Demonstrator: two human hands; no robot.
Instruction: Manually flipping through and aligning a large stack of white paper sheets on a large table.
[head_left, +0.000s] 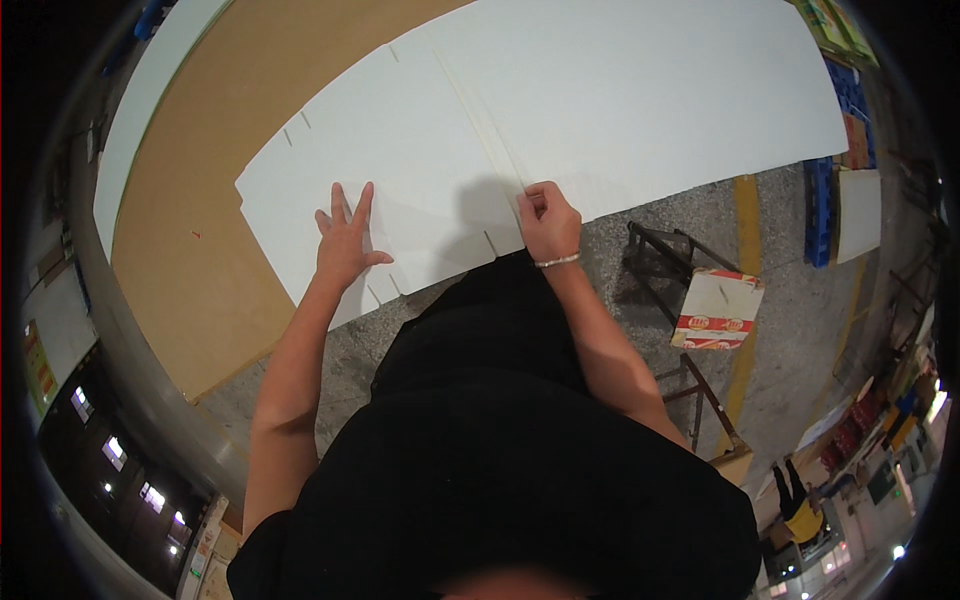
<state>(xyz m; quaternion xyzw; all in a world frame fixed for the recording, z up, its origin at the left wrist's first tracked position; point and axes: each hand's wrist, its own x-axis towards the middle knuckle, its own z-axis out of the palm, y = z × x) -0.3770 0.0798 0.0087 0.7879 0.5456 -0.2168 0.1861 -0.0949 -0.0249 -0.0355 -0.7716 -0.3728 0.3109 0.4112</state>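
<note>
A large white cardboard sheet with short slots cut in its edges lies in front of me, on top of a brown sheet. My left hand rests on the left part of the white sheet, its fingers spread and holding nothing. A thin pale strip, which looks like tape or its backing, runs across the sheet away from me. At its near end, by the sheet's front edge, my right hand is closed with the fingertips pinched on the strip. The exact grip is partly hidden by the fingers.
On the floor to the right stands a dark metal frame with a red-and-white cardboard piece at its end. Blue pallets and a white panel are farther right. Another person stands far off at the lower right.
</note>
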